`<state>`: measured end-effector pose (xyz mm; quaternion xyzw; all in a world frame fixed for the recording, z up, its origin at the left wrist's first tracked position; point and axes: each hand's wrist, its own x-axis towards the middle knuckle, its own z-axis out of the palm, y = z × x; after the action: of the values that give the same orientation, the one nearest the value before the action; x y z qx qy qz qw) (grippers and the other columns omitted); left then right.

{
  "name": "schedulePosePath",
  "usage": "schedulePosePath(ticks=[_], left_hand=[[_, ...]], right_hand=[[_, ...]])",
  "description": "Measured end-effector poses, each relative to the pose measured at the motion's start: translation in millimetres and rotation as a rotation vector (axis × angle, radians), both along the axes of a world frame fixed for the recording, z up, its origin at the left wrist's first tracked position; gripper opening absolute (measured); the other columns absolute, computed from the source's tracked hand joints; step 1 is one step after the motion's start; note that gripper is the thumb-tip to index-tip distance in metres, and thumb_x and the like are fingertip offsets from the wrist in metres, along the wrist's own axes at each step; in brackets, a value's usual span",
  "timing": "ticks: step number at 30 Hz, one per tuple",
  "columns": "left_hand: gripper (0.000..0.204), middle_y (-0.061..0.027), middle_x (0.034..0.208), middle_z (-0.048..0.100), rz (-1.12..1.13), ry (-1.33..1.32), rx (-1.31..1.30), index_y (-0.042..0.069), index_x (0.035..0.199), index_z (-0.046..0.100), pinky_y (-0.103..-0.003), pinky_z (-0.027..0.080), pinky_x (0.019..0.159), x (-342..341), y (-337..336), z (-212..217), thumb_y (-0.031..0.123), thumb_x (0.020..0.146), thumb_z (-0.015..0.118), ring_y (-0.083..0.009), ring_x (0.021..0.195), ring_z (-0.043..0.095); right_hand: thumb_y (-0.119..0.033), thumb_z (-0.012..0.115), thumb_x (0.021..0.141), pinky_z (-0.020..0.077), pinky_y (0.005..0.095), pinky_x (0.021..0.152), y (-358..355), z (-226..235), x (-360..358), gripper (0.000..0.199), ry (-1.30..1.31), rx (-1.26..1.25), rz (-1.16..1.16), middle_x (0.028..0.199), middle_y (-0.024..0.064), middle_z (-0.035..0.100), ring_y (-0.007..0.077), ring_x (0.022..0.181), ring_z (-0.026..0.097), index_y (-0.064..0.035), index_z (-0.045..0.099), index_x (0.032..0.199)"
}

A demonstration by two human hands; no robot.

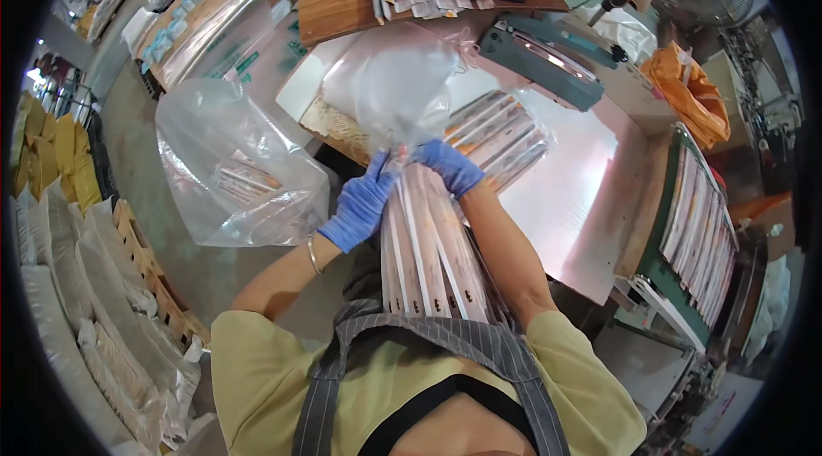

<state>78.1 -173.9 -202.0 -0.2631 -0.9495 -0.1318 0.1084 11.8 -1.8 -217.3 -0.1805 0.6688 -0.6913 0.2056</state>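
Left hand: left hand point(360, 206) in a blue glove, fingers curled, pinching the mouth of the clear plastic bag point(398, 88) at the top of the bundle.
Right hand: right hand point(451, 166) also blue-gloved, closed on the bag's edge just beside the left, thumb side hidden, so grip only probably a pinch.
Bundle: stack of long flat packets point(432, 259) stood upright between both hands, lower ends against the striped apron point(479, 340).
Bag: rose above the hands, puffed and empty-looking.
Left of hands: big clear sack point(231, 169) with a few packets inside, on the floor.
Beyond right hand: more packets point(505, 135) lying on the table point(574, 190); green heat sealer point(539, 58) farther back.
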Motion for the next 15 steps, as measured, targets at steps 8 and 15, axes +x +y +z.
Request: schedulePosePath(ticks=[8, 15], left_hand=[[0.062, -0.0118, 0.127, 0.039, -0.475, 0.129, 0.107, 0.034, 0.131, 0.025, -0.026, 0.042, 0.037, 20, 137, 2, 0.005, 0.079, 0.042, -0.0155, 0.044, 0.051], [0.058, -0.0115, 0.134, 0.031, -1.115, -0.33, 0.098, 0.025, 0.129, 0.033, -0.028, 0.046, 0.045, 35, 139, 49, 0.005, 0.076, 0.047, -0.0203, 0.064, 0.06]], right_hand=[[-0.016, 0.051, 0.079, 0.0443, 0.0249, 0.074, 123, 35, 156, 0.027, -0.373, -0.199, -0.845, 0.092, 0.0071, 0.059, 0.0138, 0.081, 0.055, 0.001, 0.056, 0.1], [-0.043, 0.042, 0.086, 0.0281, 0.0319, 0.098, 118, -7, 321, 0.063, -0.632, -0.566, -1.072, 0.129, 0.0096, 0.037, 0.0195, 0.118, 0.035, -0.0025, 0.026, 0.131]])
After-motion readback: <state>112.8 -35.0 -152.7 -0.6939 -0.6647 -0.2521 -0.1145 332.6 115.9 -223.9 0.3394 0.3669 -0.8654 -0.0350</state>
